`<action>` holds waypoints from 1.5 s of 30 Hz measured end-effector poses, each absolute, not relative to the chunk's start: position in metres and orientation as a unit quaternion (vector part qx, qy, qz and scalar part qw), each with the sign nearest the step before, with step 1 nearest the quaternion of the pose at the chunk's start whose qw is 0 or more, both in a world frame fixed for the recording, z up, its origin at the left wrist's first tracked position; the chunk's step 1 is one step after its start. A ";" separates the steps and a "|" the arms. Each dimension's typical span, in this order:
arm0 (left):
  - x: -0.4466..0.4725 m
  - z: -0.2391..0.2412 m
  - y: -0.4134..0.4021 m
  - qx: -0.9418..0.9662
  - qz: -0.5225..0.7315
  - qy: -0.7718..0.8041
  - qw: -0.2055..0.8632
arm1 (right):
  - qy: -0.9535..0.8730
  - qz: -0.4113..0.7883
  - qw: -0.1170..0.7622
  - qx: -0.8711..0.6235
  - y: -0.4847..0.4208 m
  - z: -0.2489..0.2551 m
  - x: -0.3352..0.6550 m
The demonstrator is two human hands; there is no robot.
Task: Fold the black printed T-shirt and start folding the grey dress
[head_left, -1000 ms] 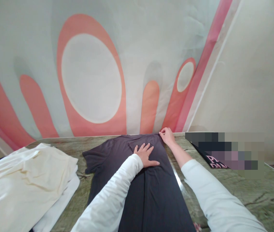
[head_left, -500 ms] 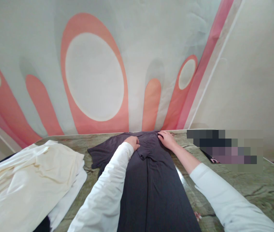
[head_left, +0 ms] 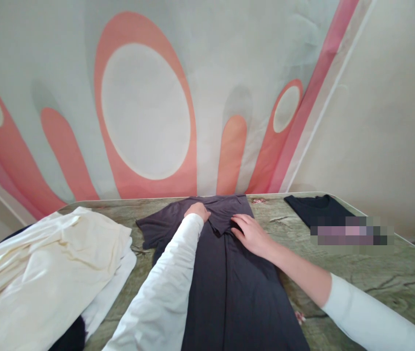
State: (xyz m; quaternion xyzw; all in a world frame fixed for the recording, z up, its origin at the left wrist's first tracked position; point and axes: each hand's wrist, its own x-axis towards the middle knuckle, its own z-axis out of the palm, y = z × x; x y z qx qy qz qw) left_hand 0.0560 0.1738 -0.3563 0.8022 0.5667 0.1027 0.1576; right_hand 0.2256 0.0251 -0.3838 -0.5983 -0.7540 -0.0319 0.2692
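Note:
A dark grey short-sleeved garment [head_left: 210,282] lies lengthwise before me on the table. Its left sleeve [head_left: 170,222] spreads out to the left, while the right side looks folded inward, with that sleeve lying over the middle. My left hand [head_left: 198,211] is closed on the cloth near the collar; its fingertips are partly hidden. Just below the folded edge, my right hand [head_left: 253,236] rests on the fabric, its fingers stretched out and a little apart.
Cream and white clothes [head_left: 53,258] are piled on the left, with dark cloth showing beneath. Toward the back right lies a folded black garment [head_left: 319,207], partly blurred out. The wood-patterned table [head_left: 368,287] meets a wall [head_left: 229,58] with pink and orange shapes behind it.
My right hand has come from the far right corner of the garment inward and closer to me. My left hand stays near the collar. The view has shifted slightly.

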 end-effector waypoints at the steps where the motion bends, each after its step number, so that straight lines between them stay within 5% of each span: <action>1: 0.056 -0.356 0.175 0.804 0.105 0.563 0.157 | -0.758 -0.024 0.271 -0.593 0.014 -0.380 0.218; 20: 0.056 -0.360 0.175 0.802 0.137 0.568 0.126 | -0.804 0.172 0.199 -0.533 -0.075 -0.352 0.159; 29: 0.067 -0.347 0.160 0.845 0.153 0.503 0.099 | -0.922 0.216 0.102 -0.306 -0.101 -0.332 0.141; 33: 0.080 -0.338 0.149 0.897 0.120 0.407 0.125 | -0.893 0.278 0.175 -0.308 -0.094 -0.331 0.148; 37: 0.086 -0.329 0.136 0.928 0.052 0.332 0.163 | -0.828 0.207 0.251 -0.457 -0.078 -0.341 0.162; 45: 0.084 -0.320 0.127 0.940 -0.046 0.295 0.165 | -0.873 0.151 0.193 -0.421 -0.079 -0.351 0.159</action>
